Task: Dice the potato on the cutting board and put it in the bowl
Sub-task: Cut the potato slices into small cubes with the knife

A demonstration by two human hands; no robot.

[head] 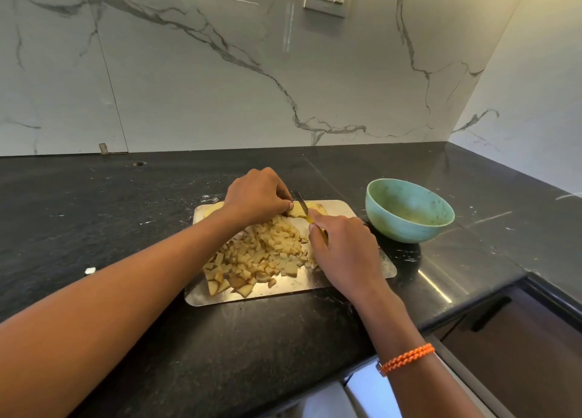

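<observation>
Cut risk: the left hand pinches the last yellow potato slab right beside the small steel knife blade; a slip would likely nick the fingertips.
Right hand: closed round the yellow knife handle.
Spill risk: the pile of diced potato nears the 6 o'clock edge of the shiny metal cutting board.
Room: the pale green round bowl stands at 3 o'clock, just beside the board; the black stone counter lies open at 9 o'clock.

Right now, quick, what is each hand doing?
Left hand: closed, pinning the potato slice.
Right hand: closed around the knife.
</observation>
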